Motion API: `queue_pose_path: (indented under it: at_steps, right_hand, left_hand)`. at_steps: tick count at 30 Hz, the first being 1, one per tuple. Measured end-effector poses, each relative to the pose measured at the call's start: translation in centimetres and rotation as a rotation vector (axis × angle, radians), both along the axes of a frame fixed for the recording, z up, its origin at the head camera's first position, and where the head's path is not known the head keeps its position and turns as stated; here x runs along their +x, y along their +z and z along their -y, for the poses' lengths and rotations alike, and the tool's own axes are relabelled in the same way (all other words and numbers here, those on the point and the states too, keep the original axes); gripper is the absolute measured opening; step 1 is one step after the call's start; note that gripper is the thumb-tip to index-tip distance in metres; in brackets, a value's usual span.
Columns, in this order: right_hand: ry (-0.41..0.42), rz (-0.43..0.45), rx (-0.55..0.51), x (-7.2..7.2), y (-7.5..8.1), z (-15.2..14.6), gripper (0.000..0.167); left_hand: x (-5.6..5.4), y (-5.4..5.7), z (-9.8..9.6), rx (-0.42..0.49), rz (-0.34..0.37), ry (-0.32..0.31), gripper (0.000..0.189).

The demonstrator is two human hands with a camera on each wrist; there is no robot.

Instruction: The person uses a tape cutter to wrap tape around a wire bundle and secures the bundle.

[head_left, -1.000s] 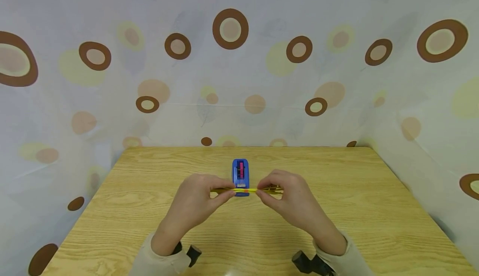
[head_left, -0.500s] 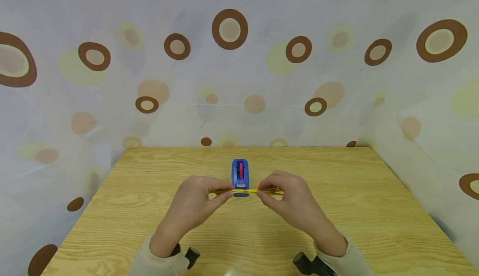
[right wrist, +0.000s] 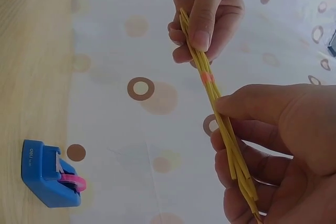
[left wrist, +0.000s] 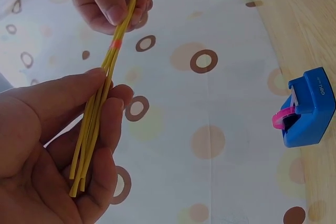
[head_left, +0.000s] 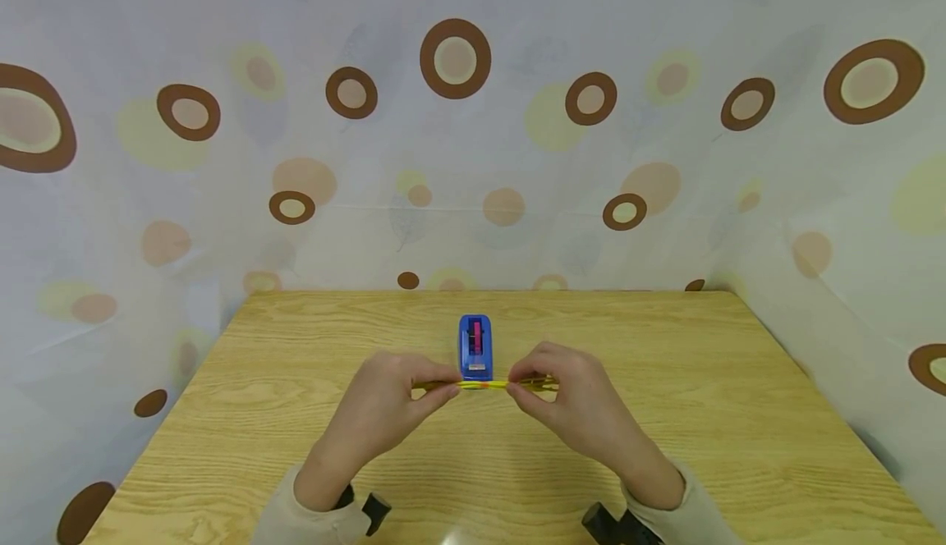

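A bundle of thin yellow sticks (head_left: 497, 385), bound at its middle by a band of pink tape (left wrist: 116, 43), is held level above the table. My left hand (head_left: 392, 401) pinches one half between thumb and fingers, and my right hand (head_left: 565, 385) pinches the other half. In the right wrist view the loose stick ends (right wrist: 247, 187) fan out slightly past the right fingers. Just beyond the bundle, a blue tape dispenser (head_left: 475, 344) with a pink roll (right wrist: 73, 182) stands on the table; the bundle overlaps its near end in the head view.
The wood-grain table (head_left: 296, 340) reaches back to a pale curtain (head_left: 502, 118) patterned with brown rings, which also hangs along both sides. Dark wrist-worn camera mounts (head_left: 377, 512) show at the cream sleeves.
Both hands and the yellow bundle have come slightly lower in the head view, toward the person. The grip stays the same, and the dispenser stays put.
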State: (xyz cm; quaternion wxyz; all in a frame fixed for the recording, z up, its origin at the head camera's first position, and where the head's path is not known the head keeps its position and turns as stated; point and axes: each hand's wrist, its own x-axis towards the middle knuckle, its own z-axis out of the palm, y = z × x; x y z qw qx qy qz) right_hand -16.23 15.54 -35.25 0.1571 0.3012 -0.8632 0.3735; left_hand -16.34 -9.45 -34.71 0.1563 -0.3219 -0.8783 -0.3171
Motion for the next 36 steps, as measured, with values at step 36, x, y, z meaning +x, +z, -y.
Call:
queue_pose_path:
  at_steps: [36]
  right_hand:
    - [0.002, 0.107, 0.099, 0.2, -4.1, 0.0, 0.011]
  left_hand:
    - [0.5, -3.4, -0.1, -0.131, 0.093, 0.01, 0.012]
